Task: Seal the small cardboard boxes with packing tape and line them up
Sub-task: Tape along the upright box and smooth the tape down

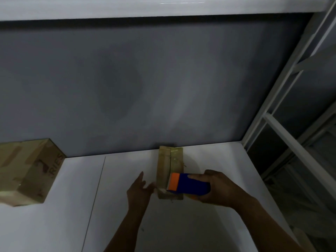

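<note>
A small cardboard box (170, 161) lies on the white table (118, 206), its far end against the grey wall. Its top flaps meet in a seam down the middle, with glossy tape on the right half. My right hand (216, 189) grips a blue tape dispenser with an orange front (189, 183), held over the near end of the box. Straight fingers of my left hand (139, 190) touch the box's near left side.
A larger taped cardboard box (31, 170) stands at the left edge of the table. A white metal shelf frame (283, 128) rises at the right, just past the table's right edge. The grey wall closes off the back.
</note>
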The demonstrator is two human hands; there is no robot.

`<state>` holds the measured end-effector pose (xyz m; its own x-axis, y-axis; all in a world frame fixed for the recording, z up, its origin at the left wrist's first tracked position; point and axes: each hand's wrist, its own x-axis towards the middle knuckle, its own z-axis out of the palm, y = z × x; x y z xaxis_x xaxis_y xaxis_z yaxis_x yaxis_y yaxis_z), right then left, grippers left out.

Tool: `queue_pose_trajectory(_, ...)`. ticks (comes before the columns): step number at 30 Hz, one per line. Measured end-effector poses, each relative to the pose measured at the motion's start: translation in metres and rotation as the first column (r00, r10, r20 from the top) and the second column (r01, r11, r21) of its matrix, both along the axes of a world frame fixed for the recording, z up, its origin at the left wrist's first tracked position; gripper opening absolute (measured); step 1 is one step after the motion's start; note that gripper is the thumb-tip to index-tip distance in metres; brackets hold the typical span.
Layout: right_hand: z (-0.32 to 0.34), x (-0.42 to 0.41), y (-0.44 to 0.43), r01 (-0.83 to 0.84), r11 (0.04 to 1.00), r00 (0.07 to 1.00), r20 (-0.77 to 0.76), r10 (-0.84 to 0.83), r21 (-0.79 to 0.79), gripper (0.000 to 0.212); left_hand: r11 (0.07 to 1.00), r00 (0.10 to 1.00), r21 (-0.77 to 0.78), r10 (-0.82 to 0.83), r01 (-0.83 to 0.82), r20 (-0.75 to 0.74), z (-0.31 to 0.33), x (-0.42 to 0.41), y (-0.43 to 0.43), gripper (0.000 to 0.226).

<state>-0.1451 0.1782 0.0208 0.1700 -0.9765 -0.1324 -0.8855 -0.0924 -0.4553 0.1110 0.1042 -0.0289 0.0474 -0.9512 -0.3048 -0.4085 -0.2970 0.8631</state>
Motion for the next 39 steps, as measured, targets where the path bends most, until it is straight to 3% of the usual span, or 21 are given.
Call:
queue_pose_trajectory(2,0.0,0.001,-0.001,-0.001,1.0,1.0,0.008,0.001,0.001,0.073,0.993,0.981,-0.11,-0.028,0.05,0.193,0.002,0.003,0.001,0.076)
queue_pose_trajectory(3,-0.001,0.002,-0.002,0.002,1.0,1.0,0.016,-0.002,0.005,0.074,0.98,0.968,-0.19,-0.015,0.064,0.251,0.002,0.004,0.002,0.069)
queue_pose_trajectory(5,-0.003,0.007,-0.005,0.009,1.0,0.999,0.04,-0.009,0.015,0.075,0.937,0.954,-0.327,-0.016,0.118,0.3,0.002,0.002,0.004,0.036)
queue_pose_trajectory(7,-0.005,0.011,-0.006,0.015,0.999,0.997,0.072,-0.017,0.031,0.076,0.922,0.953,-0.361,-0.028,0.141,0.302,0.003,-0.002,0.007,0.011)
queue_pose_trajectory(13,-0.007,0.011,-0.005,0.039,0.998,0.991,0.125,-0.044,0.046,0.076,0.95,0.978,-0.305,-0.001,0.065,0.207,0.004,-0.007,0.007,0.019)
queue_pose_trajectory(20,-0.006,0.026,-0.007,0.023,0.998,0.987,0.157,-0.031,0.056,0.079,0.938,0.936,-0.233,-0.178,0.254,0.303,-0.007,-0.001,-0.018,0.038)
queue_pose_trajectory(29,-0.001,0.007,0.01,0.055,0.993,0.978,0.193,-0.075,0.107,0.075,0.946,0.979,-0.27,-0.145,0.18,0.146,-0.003,-0.002,-0.012,0.034)
queue_pose_trajectory(33,0.004,-0.024,0.026,0.139,0.981,0.97,0.179,-0.163,0.138,0.073,0.927,0.964,-0.309,-0.145,0.212,0.224,0.001,-0.009,-0.016,0.033)
queue_pose_trajectory(39,-0.01,-0.022,0.021,0.092,0.99,0.993,0.058,-0.099,0.107,0.075,0.896,0.92,-0.311,-0.211,0.318,0.331,0.002,-0.011,-0.015,0.035)
